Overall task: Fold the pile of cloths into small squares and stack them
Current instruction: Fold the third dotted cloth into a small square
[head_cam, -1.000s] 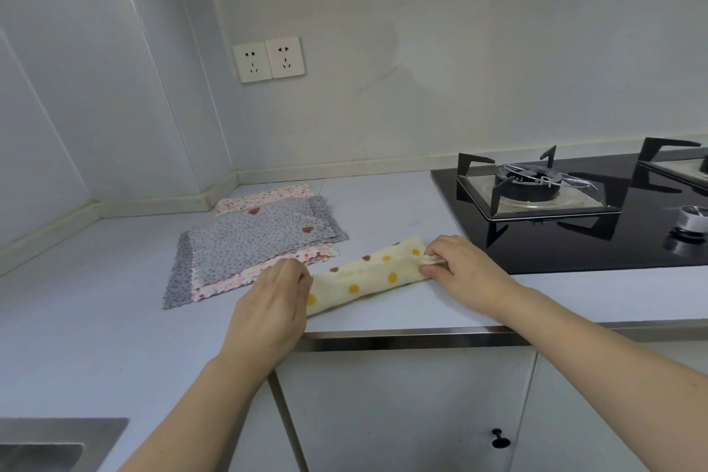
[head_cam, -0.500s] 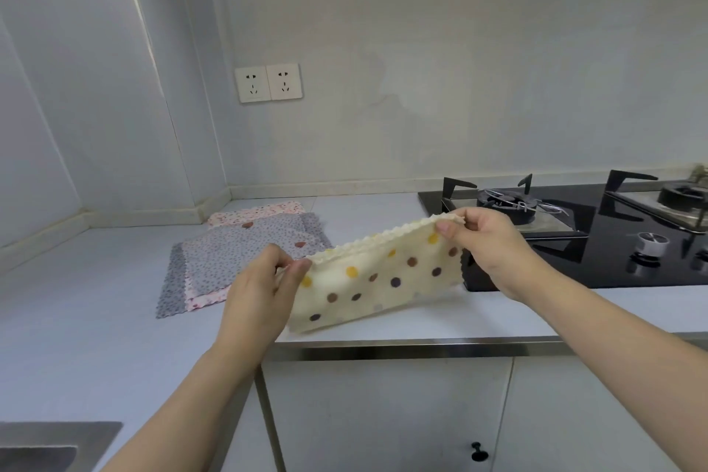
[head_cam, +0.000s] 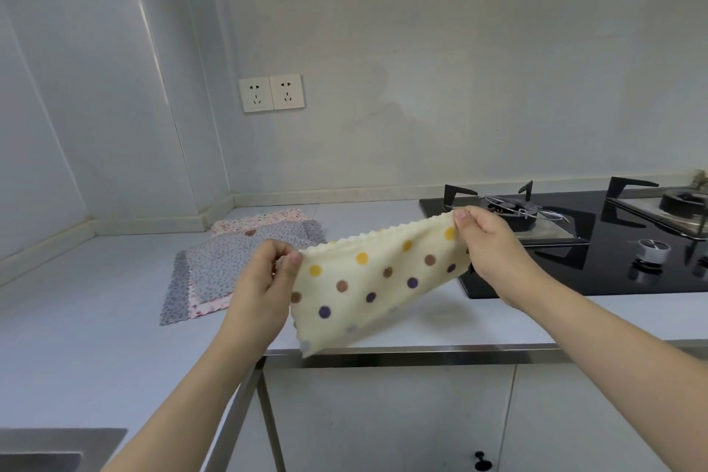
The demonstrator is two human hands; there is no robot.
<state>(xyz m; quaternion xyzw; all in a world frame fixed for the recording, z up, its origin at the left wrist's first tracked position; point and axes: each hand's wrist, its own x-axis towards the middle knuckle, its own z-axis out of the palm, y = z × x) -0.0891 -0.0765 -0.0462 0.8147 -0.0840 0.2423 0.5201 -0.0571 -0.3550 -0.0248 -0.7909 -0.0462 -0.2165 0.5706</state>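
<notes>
A pale grey counter runs into a corner under plain light walls, with a double wall socket above. Both hands hold the cream dotted cloth in the air over the counter's front edge — the left hand and the right hand each pinch a top corner. The cloth pile lies behind; a black gas hob is at right.

- A pale grey L-shaped countertop with a steel front edge.
- A black glass gas hob set into it at the right (two burners with black pan supports).
- A white double wall socket on the back wall.
- A steel sink at the lower left corner.
- White cabinet doors below, one with a small black knob.
</notes>
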